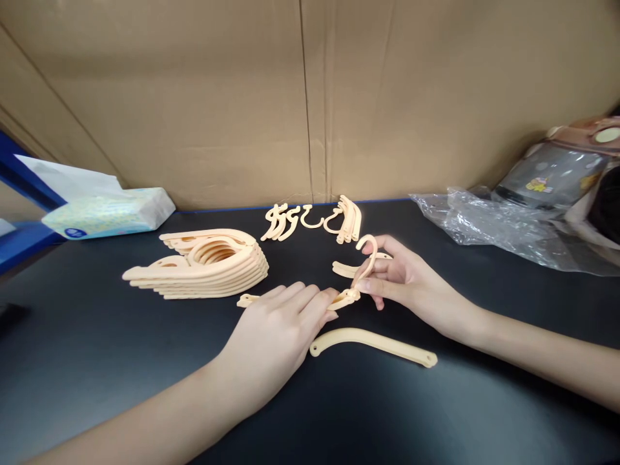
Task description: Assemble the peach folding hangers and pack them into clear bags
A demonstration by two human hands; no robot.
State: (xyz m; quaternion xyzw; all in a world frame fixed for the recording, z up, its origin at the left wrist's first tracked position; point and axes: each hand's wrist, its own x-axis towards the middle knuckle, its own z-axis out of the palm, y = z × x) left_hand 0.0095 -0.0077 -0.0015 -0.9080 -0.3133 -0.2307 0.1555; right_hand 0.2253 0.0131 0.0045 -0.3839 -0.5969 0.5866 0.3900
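My left hand (285, 323) is closed over a cream plastic hanger arm (248, 300), whose left tip sticks out past the knuckles. Between thumb and fingers, my right hand (394, 271) pinches a cream hanger hook (372, 248), its curve pointing up. The hook's base meets the right end of the held arm; whether they are joined I cannot tell. Just in front lies a loose hanger arm (372, 339), apart from both hands. Another hanger arm (343, 268) lies behind my right hand, partly hidden by its fingers.
A stack of folded hangers (232, 271) stands at the left. Several loose hooks (281, 223) and a bunch of hanger arms (349, 219) lie near the cardboard wall (217, 97). A tissue pack (111, 213) is far left; clear plastic wrap (489, 226) and a transparent bag (542, 171) are at right.
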